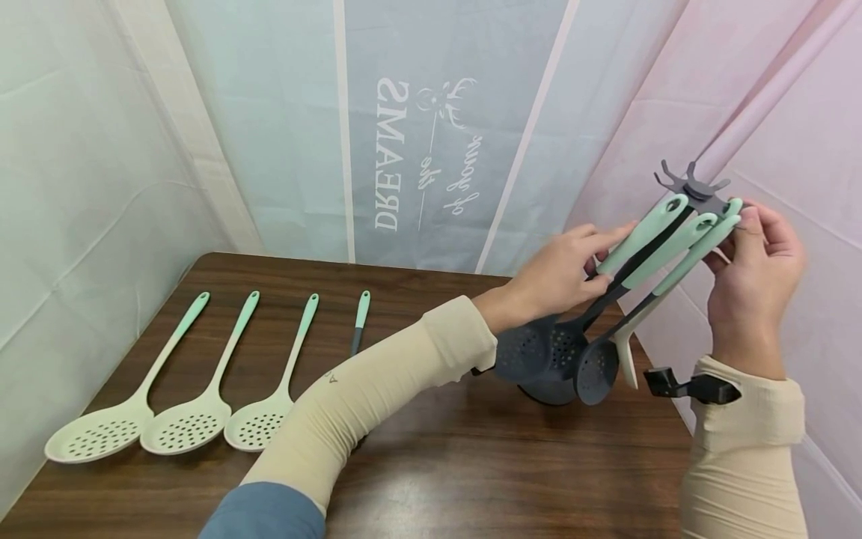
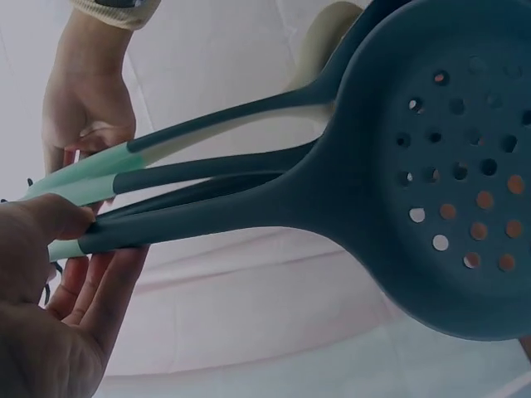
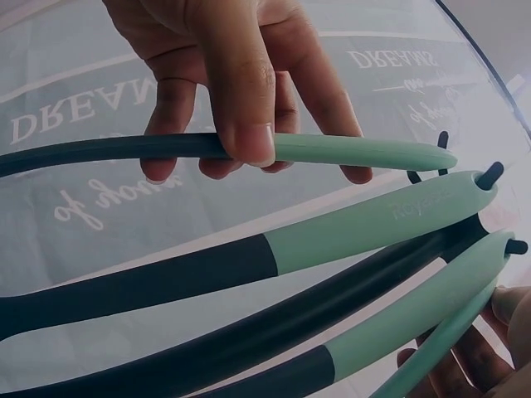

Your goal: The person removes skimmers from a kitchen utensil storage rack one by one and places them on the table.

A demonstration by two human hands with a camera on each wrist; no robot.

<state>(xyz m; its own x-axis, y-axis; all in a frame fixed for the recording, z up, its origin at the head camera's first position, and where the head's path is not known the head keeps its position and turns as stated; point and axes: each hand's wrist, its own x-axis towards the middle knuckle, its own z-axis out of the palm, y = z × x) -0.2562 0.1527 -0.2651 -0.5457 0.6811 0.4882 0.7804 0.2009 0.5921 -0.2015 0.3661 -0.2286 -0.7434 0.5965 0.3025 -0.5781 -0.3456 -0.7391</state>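
Observation:
A dark utensil stand (image 1: pixel 700 191) with curved hooks at its top is at the right, several mint-handled utensils hanging around its pole. My left hand (image 1: pixel 566 266) pinches the handle of a dark skimmer (image 2: pixel 448 166) between thumb and fingers; its mint end (image 3: pixel 357 152) is beside a hook in the right wrist view. On the stand's other side, my right hand (image 1: pixel 761 269) holds the top of a mint handle (image 3: pixel 440 344) close under the hooks. A cream utensil (image 1: pixel 628 361) hangs below that hand, its lower part partly hidden. Another dark slotted spoon (image 1: pixel 597 372) hangs next to it.
Three cream skimmers (image 1: pixel 187 427) with mint handles lie in a row at the left of the brown wooden table (image 1: pixel 458 464). Beside them a dark utensil with a mint handle (image 1: pixel 362 308) is partly hidden by my left sleeve. Printed cloth (image 1: pixel 444 45) hangs behind the table.

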